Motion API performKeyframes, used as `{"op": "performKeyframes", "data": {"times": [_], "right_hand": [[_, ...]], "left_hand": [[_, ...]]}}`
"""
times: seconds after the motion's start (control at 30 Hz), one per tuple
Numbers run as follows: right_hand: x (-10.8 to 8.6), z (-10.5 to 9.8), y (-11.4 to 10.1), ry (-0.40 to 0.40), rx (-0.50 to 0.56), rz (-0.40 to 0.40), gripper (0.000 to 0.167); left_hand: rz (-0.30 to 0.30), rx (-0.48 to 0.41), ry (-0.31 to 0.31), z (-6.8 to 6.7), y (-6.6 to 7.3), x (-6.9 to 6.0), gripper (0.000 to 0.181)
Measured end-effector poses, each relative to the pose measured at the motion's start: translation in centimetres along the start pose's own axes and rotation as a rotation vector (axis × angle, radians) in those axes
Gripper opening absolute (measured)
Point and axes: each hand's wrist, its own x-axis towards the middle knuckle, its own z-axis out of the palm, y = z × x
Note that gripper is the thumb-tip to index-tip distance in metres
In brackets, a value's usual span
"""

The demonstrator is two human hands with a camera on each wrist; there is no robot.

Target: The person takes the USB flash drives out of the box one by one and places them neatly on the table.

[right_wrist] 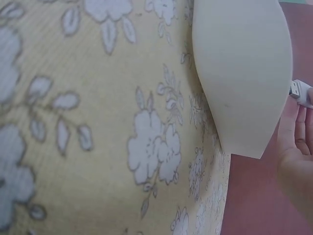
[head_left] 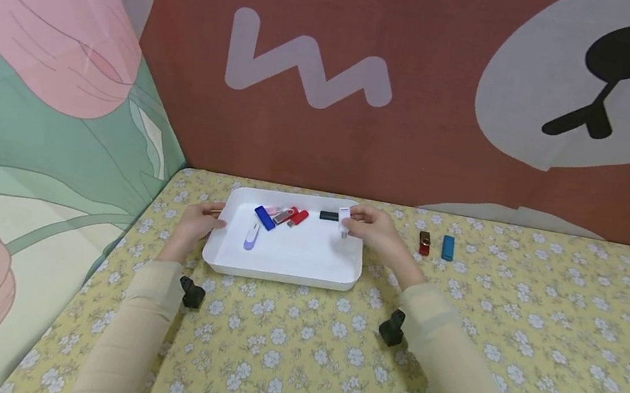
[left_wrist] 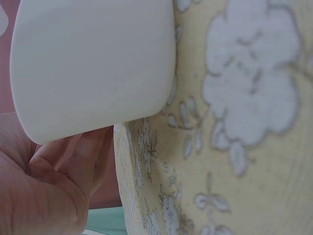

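My left hand (head_left: 196, 224) is at the left end of a white tray (head_left: 278, 268), its thumb and fingers holding the rim. In the left wrist view, the tray's wall (left_wrist: 93, 68) hides part of that hand (left_wrist: 54, 191). My right hand (head_left: 377, 233) pinches a white USB flash drive (head_left: 344, 216) above the tray's right end, its metal plug (right_wrist: 294, 90) pointing out. Inside the tray lie a black USB stick (head_left: 328, 215), a blue one (head_left: 265, 218), a lilac one (head_left: 251, 237), a red one (head_left: 299, 218), and a partly overlapped cluster of red, silver and pink ones.
On the flowered tablecloth (head_left: 275, 357), right of the tray, lie a red-and-brown USB stick (head_left: 424, 243) and a light-blue one (head_left: 448, 248). A black wrist-camera mount (head_left: 191, 292) shows by the left sleeve, another black mount (head_left: 392, 327) by the right. A printed cloth wall (head_left: 421, 159) stands behind the table.
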Motion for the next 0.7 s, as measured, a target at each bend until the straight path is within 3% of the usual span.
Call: {"op": "performKeyframes", "data": {"times": [0.3,0.7], "right_hand": [[-0.3,-1.1,0.0,0.049,0.089,0.037,0.046],[-0.2,-4.1,1.7,0.101,0.288,0.018,0.053]], "left_hand": [[-0.007,-0.005,0.006,0.1,0.1,0.0,0.05],[-0.026,0.005,0.009,0.0,0.2,0.0,0.05]]}}
